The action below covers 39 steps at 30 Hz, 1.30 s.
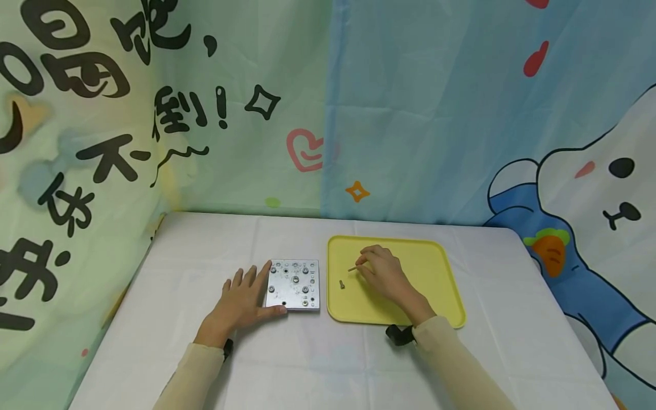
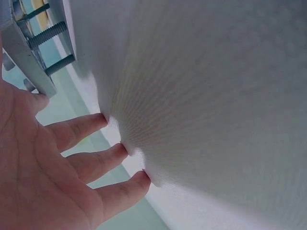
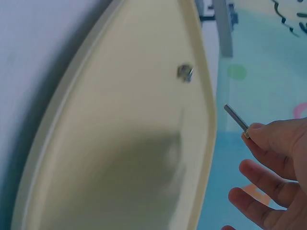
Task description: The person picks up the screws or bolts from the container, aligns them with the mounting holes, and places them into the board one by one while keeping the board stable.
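Note:
A square metal plate [image 1: 295, 273] with several screws set in it lies on the white table in the head view. My left hand [image 1: 246, 299] is spread at its left side, index fingertip at the upper left corner and thumb along the lower edge. Threaded screw ends [image 2: 48, 34] stick out under the plate in the left wrist view. In the left wrist view the other fingertips [image 2: 141, 177] press the tablecloth. My right hand [image 1: 381, 273] pinches a screw [image 3: 236, 119] by its head between thumb and index finger, above the yellow tray [image 1: 420, 285]. The remaining right fingers are loosely bent.
Another small screw [image 1: 342, 284] lies in the left part of the tray, also visible as a shiny screw [image 3: 185, 73] in the right wrist view. The tray stands right of the plate. A printed cloth backdrop [image 1: 410, 114] hangs behind the white table [image 1: 307, 364].

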Each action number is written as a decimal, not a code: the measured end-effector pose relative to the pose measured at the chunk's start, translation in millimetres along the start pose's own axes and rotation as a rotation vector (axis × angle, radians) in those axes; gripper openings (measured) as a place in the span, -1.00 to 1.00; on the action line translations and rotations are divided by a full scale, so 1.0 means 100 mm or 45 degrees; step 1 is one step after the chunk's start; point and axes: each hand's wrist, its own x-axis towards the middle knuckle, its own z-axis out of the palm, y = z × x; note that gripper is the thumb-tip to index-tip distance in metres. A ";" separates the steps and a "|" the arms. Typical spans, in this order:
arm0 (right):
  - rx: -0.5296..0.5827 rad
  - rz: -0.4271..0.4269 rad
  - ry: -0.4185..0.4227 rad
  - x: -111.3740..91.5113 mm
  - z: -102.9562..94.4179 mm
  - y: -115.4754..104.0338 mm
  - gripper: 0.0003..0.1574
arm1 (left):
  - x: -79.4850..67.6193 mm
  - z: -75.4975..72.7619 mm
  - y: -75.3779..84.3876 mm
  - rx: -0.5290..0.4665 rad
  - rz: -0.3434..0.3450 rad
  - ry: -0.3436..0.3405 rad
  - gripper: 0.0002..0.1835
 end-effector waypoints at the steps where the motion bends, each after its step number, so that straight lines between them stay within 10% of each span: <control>1: -0.003 -0.020 0.008 0.00 0.00 -0.03 -0.97 | 0.00 0.00 0.00 0.000 0.002 0.002 0.22; 39: -0.014 -0.341 -0.101 -0.07 0.19 -0.74 -0.94 | -0.01 -0.01 0.01 0.020 0.001 0.011 0.22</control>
